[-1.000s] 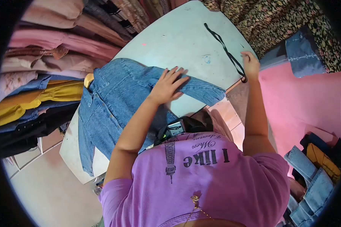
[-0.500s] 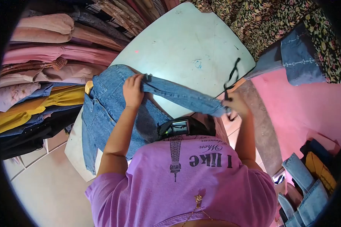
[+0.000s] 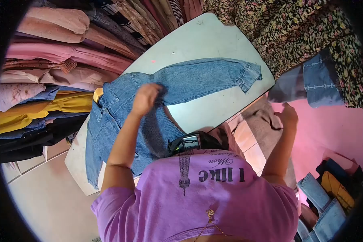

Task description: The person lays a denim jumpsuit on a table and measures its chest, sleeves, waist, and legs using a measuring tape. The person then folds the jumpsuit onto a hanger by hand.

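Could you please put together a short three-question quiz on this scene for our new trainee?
1. True or false: the outstretched denim sleeve lies on the table.

2. Multiple choice: where is the right hand?
a) over the middle of the table
b) out past the table's edge
c) flat on the denim sleeve

3. Fill in the missing word: the largest lettering on the purple shirt, upside down in this view, reads "I ____".

Key: 1. true; 2. b; 3. like

Pale table, denim garment lying across
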`<action>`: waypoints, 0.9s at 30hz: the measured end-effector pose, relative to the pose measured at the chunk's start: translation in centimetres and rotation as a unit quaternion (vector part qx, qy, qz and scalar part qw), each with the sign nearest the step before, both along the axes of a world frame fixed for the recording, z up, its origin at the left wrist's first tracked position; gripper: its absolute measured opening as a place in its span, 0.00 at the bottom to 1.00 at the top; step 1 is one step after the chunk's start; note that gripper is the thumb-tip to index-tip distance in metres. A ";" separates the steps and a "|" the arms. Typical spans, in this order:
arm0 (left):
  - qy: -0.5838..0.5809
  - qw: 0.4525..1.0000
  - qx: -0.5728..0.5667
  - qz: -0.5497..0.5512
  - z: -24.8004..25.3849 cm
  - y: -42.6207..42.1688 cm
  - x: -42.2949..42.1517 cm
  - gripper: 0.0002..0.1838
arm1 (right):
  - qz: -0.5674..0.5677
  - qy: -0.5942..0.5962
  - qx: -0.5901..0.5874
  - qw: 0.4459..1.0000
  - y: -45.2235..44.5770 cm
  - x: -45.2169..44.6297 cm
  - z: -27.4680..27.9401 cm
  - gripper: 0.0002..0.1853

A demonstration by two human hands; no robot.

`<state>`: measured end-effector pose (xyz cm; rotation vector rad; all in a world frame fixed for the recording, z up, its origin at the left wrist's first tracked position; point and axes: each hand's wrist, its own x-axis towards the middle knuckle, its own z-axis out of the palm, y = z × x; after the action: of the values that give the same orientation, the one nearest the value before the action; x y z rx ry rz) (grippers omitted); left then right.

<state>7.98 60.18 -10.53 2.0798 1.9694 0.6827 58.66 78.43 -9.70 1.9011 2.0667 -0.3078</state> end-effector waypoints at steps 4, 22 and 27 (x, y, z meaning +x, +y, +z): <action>0.059 0.992 0.049 0.098 -2.8 3.6 -8.8 0.13 | -0.027 0.110 0.010 0.994 -0.1 -1.7 4.1 0.23; 0.160 0.925 0.125 0.320 -2.6 5.0 -8.9 0.10 | 0.026 0.070 0.013 0.997 7.5 -20.1 0.2 0.32; 0.144 0.988 -0.046 0.007 -3.7 0.2 -0.2 0.22 | 0.245 0.139 0.045 0.958 4.2 -21.8 -3.4 0.39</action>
<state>7.76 60.40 -14.26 2.2145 2.1166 0.2972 36.89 82.64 -13.12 1.3779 2.6911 -0.3789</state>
